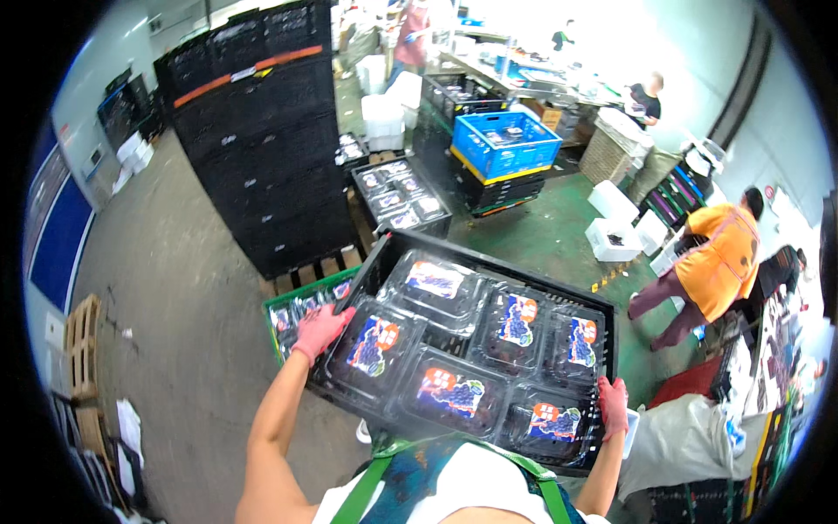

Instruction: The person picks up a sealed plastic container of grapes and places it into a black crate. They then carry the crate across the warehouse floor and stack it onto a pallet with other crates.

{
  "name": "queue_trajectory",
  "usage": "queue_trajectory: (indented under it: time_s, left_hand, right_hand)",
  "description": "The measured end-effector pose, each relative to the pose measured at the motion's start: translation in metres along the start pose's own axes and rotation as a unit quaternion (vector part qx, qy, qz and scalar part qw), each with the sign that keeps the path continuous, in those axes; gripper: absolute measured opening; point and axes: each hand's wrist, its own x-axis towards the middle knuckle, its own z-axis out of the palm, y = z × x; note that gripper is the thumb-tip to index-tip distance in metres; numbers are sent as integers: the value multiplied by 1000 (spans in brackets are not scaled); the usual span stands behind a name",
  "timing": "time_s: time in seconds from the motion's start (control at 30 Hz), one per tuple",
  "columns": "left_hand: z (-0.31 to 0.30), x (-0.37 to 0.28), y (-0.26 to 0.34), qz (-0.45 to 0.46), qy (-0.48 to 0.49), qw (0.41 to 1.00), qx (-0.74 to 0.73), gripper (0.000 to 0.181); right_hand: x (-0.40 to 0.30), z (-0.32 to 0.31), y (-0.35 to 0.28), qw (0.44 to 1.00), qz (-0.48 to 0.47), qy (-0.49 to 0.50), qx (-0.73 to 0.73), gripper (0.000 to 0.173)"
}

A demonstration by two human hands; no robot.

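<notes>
A black plastic crate is held level in front of my body. My left hand, in a pink glove, grips its left rim. On the right side, my right hand, gloved the same way, grips the opposite end wall. Several clear plastic clamshell boxes lie in the crate, their labels printed with dark grapes and an orange spot. One clamshell box at the far left corner overlaps its neighbours. Below and left of the crate, a green crate holds more packs, partly hidden.
A tall stack of black crates stands on a wooden pallet ahead left. Beyond my load are a filled black crate and a blue crate on stacked crates. A person in orange bends at the right, near white foam boxes.
</notes>
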Motion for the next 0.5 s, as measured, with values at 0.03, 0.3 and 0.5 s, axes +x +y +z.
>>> queue_trajectory:
  time_s: [0.03, 0.3, 0.5]
  left_hand:
    - [-2, 2, 1, 14, 0, 1000, 0, 59]
    - [-5, 17, -7, 33, -34, 999, -3, 63]
    - [5, 33, -13, 51, -56, 997, 14, 60]
  right_hand:
    - [2, 0, 3, 999, 14, -21, 38, 22]
    - [-14, -13, -16, 990, 51, -66, 117, 24]
    - [-3, -14, 6, 976, 91, -98, 174, 21]
